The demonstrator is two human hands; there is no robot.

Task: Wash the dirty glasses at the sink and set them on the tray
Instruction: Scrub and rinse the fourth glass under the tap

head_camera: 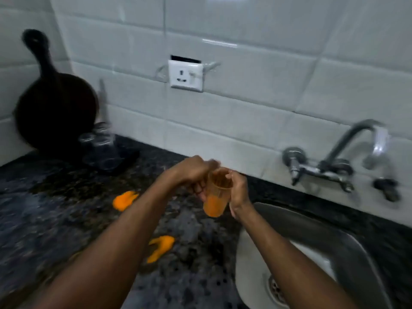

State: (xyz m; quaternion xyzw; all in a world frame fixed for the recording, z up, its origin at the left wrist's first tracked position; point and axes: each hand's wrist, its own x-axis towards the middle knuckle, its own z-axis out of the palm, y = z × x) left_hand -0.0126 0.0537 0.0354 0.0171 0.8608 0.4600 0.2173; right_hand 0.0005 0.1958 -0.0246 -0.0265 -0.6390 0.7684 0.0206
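Both hands hold one dirty glass with orange liquid in its bottom, just above the counter beside the sink. My left hand grips it from the left near the rim. My right hand wraps its right side. At the back left, a dark tray carries clear glasses standing upside down. Blur hides their exact number.
Two orange splashes lie on the speckled dark counter. A black pan leans on the tiled wall behind the tray. A wall tap hangs over the steel sink, and a socket sits above.
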